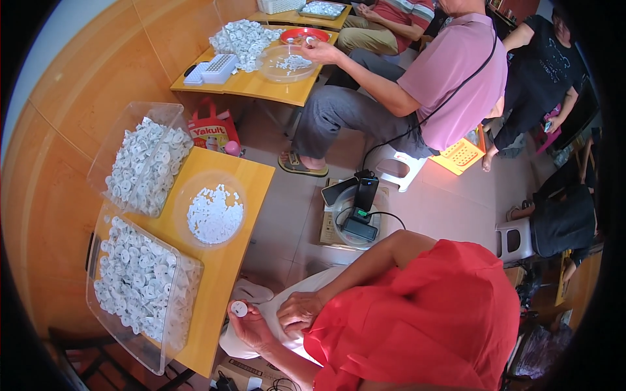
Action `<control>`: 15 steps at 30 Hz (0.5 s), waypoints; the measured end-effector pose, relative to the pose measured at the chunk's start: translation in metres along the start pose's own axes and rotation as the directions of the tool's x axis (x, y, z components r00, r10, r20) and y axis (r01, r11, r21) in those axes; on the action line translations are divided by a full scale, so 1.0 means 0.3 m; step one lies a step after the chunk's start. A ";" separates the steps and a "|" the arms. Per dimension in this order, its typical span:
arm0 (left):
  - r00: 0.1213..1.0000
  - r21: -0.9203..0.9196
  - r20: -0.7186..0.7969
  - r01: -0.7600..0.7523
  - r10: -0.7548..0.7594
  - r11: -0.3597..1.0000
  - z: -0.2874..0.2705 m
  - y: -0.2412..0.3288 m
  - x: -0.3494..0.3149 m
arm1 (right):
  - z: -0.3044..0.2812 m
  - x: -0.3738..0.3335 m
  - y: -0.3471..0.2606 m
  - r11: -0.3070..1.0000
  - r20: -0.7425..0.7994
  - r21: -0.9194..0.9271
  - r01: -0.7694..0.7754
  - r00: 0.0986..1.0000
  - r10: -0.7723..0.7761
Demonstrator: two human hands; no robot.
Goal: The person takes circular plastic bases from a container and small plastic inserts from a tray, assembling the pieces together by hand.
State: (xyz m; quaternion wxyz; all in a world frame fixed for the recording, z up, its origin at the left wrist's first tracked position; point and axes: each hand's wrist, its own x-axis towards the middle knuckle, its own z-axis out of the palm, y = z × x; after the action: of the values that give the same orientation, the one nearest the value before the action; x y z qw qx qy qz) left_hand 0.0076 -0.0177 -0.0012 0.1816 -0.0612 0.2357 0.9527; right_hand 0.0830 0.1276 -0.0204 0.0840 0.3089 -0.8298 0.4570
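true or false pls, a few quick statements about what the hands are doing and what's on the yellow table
1. The left hand holds a small white round part. True.
2. The right hand grips a red bowl. False: it is curled by the lap, and no bowl is in it.
3. The round clear dish on the yellow table holds white pieces. True.
4. The two clear bins are empty. False: both are full of white parts.

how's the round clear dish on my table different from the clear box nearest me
The round clear dish is shallow, with a thin scatter of small white pieces. The clear box is rectangular, deep, and piled with bigger round white discs. Both are see-through plastic on the wooden table.
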 end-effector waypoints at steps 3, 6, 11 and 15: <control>1.000 0.009 -0.023 -0.008 0.008 1.000 0.001 -0.001 -0.001 | -0.003 0.000 -0.003 1.000 -0.002 0.000 0.003 1.000 -0.003; 0.999 0.006 -0.038 -0.006 0.006 1.000 0.006 -0.002 -0.001 | -0.007 0.001 -0.002 1.000 -0.015 -0.008 0.009 1.000 -0.009; 1.000 0.016 -0.019 0.000 0.000 1.000 -0.009 0.001 0.002 | -0.003 0.001 -0.002 1.000 -0.022 0.011 0.015 1.000 -0.015; 1.000 0.015 -0.021 -0.012 0.013 1.000 0.010 -0.001 -0.001 | 0.000 -0.001 0.002 1.000 0.000 -0.006 0.003 1.000 -0.003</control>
State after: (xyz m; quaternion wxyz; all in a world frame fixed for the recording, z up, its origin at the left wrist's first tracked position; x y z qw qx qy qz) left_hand 0.0080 -0.0162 0.0015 0.1736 -0.0685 0.2454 0.9513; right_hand 0.0828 0.1281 -0.0209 0.0858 0.3099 -0.8307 0.4545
